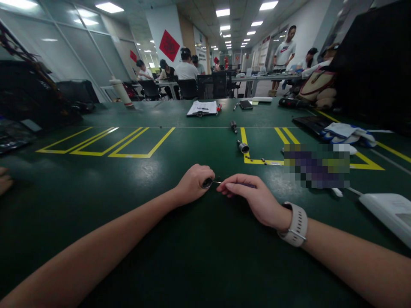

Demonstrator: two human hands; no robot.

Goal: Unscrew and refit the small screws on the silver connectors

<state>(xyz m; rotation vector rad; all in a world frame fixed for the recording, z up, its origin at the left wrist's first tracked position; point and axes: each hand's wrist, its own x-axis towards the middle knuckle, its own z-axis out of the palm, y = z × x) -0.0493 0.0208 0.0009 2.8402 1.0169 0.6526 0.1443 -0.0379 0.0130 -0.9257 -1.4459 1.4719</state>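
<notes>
My left hand (194, 179) is closed around a hollow round metal part (207, 183), its open end facing right. Most of that part is hidden by my fingers. Between thumb and fingers, my right hand (253, 194) grips a thin tool (248, 185) with a dark handle and a slender metal tip. The tip points left at the part's open end; whether it touches inside cannot be seen. Beyond my hands, two similar metal parts lie on the green table, one dark (233, 126) and one with its open end showing (243, 147). Small dark pieces (263, 161) lie nearby.
Another person's hand (5, 179) rests at the left edge. Yellow tape (135, 155) marks the table. A notebook (205, 107), a phone (246, 105), gloves (349, 133) and a white device (388, 211) lie around. A pixelated patch covers something at right.
</notes>
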